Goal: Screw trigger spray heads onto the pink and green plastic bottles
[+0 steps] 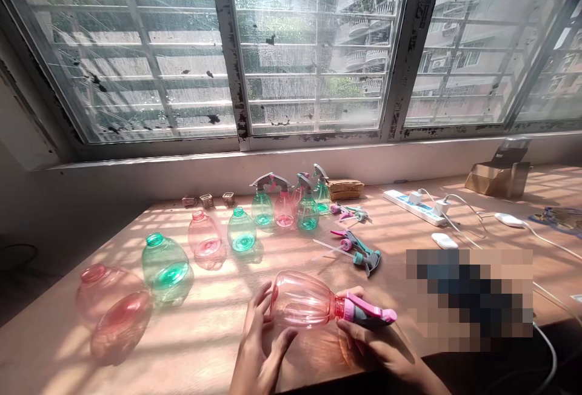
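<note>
A clear pink spray bottle [302, 301] lies on its side above the table's near edge, its base to the left and its pink-and-grey trigger head [370, 311] to the right. My left hand [264, 346] cups the base, fingers behind and thumb in front. At the neck, my right hand [370, 340] pinches the pink collar, with its thumb below and fingers partly hidden behind. Beyond lie loose trigger heads [359, 252], one with a thin dip tube. To the left stand open bottles without heads: pink [109, 283], green [166, 261], pink [207, 237] and green [242, 231].
Several bottles with spray heads [284, 207] stand near the window wall, beside a brown package [345, 189]. More trigger heads [350, 212] lie nearby. A white power strip [416, 207] with cables, a white charging case [444, 241] and a cardboard box [498, 178] occupy the right side.
</note>
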Tool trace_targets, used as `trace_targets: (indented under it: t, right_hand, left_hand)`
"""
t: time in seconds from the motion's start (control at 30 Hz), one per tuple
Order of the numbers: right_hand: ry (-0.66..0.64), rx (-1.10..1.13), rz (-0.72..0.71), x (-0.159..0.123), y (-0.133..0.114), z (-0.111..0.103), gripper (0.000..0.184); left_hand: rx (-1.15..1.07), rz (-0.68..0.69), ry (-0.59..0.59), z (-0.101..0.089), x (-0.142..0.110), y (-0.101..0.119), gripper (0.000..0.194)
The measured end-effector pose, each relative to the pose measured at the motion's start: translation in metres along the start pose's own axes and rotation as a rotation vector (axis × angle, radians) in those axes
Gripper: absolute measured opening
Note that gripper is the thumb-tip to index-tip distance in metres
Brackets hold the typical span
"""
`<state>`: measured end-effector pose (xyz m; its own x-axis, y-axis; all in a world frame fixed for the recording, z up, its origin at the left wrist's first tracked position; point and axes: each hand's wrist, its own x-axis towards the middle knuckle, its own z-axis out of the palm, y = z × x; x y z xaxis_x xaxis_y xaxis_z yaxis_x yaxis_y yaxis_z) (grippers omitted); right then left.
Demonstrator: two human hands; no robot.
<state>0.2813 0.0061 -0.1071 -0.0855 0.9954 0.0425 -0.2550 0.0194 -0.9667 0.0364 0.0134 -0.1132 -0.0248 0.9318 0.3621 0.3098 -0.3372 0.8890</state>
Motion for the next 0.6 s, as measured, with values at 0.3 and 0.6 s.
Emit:
trace_targets:
  t: [0.3, 0.6]
  right_hand:
    - [0.039, 0.06, 0.043, 0.006, 0.01, -0.006, 0.042]
    - [-0.067, -0.062, -0.004, -0.003, -0.013, 0.001, 0.029]
  left_hand:
    - [-0.001, 0.051, 0.009, 0.001, 0.0, -0.007, 0.042]
    - [-0.008, -0.03, -0.013, -0.001, -0.002, -0.001, 0.051]
